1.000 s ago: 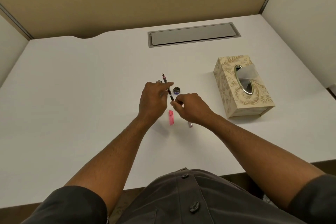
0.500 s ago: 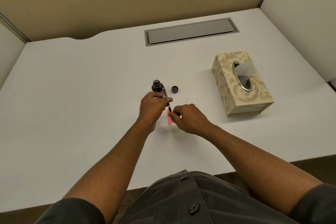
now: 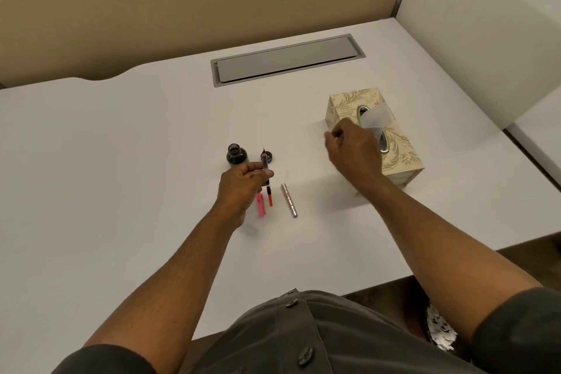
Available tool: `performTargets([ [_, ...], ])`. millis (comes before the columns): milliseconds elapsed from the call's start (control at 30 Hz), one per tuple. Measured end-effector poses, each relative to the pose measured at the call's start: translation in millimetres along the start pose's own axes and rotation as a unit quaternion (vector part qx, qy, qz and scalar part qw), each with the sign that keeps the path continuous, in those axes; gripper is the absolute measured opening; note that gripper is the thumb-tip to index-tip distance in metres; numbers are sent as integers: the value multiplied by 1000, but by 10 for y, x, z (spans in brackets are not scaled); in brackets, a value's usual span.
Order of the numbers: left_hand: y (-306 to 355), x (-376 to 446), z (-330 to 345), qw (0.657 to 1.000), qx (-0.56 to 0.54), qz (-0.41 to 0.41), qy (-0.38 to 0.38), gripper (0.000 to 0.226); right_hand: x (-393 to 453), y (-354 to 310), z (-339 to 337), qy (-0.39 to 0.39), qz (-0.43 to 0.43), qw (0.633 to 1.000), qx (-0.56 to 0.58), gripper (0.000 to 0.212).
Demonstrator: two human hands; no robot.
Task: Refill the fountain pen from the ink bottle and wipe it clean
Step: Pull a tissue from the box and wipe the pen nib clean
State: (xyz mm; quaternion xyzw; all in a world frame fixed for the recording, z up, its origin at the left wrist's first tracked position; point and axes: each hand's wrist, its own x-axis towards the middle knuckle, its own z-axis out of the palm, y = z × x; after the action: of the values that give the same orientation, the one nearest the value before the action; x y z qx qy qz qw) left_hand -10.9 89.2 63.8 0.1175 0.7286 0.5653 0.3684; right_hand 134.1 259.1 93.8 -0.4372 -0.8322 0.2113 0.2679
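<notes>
Right hand at the tissue box, pen waiting in the left

Tissue box (image 3: pixel 400 158) lies under the right hand (image 3: pixel 353 150), whose curled fingers seem to pinch the tissue (image 3: pixel 376 118); left hand (image 3: pixel 243 185) pinches the fountain pen (image 3: pixel 266 170), nib pointing away, well left of that grip; open ink bottle (image 3: pixel 236 155) just beyond the left hand; 1 pen barrel (image 3: pixel 289 200) lies between both hands

Your white desk (image 3: pixel 121 191) carries an open ink bottle (image 3: pixel 236 155), its cap (image 3: pixel 269 157), a pink piece (image 3: pixel 261 205), a metallic barrel (image 3: pixel 289 200) and a tissue box (image 3: pixel 403 158).
</notes>
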Motion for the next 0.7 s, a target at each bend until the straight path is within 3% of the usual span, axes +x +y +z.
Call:
performTargets([
  [67,9,12,23,1000,0,-1,-2,25,126,153,-84,67,24,997,-15,20],
  [167,18,27,44,1000,-3,1,-4,24,274,375,-198,117,84,989,-35,41],
  [267,29,31,48,1000,-6,6,0,21,403,563,-247,67,164,982,-57,53],
  [367,44,36,57,1000,-6,8,2,21,503,667,-250,-8,202,977,-64,52],
  [700,49,10,55,1000,13,27,0,21,621,651,-179,-12,175,980,-97,35],
])
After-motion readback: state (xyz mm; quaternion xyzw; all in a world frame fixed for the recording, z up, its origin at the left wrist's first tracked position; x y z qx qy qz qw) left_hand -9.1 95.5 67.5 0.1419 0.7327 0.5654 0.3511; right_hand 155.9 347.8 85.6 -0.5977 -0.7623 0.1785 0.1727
